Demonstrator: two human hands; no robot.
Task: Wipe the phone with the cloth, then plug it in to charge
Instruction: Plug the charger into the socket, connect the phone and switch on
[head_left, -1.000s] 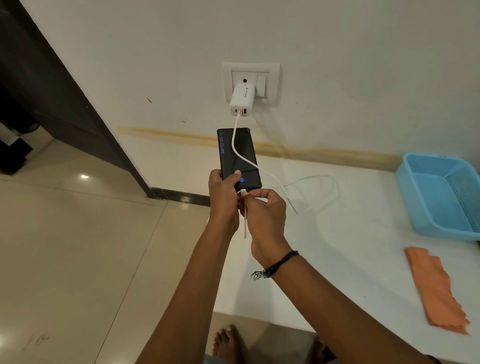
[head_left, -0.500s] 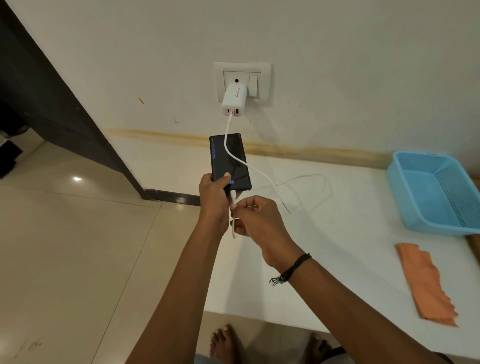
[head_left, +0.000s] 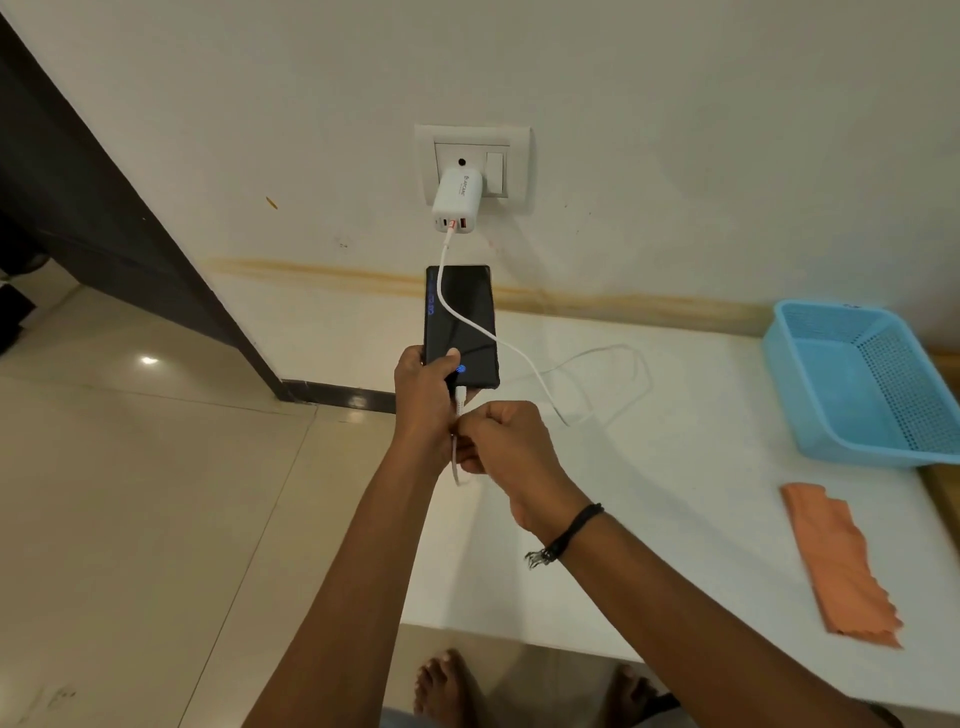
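A white counter (head_left: 675, 519) runs along the wall on the right, with a blue plastic basket (head_left: 862, 384) at its far end and an orange cloth (head_left: 836, 561) lying flat near its front edge, well apart from the hands. On the wall above, a white charger (head_left: 457, 200) sits in the socket plate (head_left: 514, 140). Its white cable (head_left: 519, 353) drops across the phone's screen, loops over the counter and comes back to the hands. The phone (head_left: 460, 322) is held in the air over the counter's left end, long axis pointing away toward the wall, screen up, its port end nearest the person. The left hand (head_left: 423, 400) grips the phone's lower left corner, thumb pressed on the glass. The right hand (head_left: 506, 441) is curled closed, pinching the cable just below the plug, which meets the phone's bottom edge.
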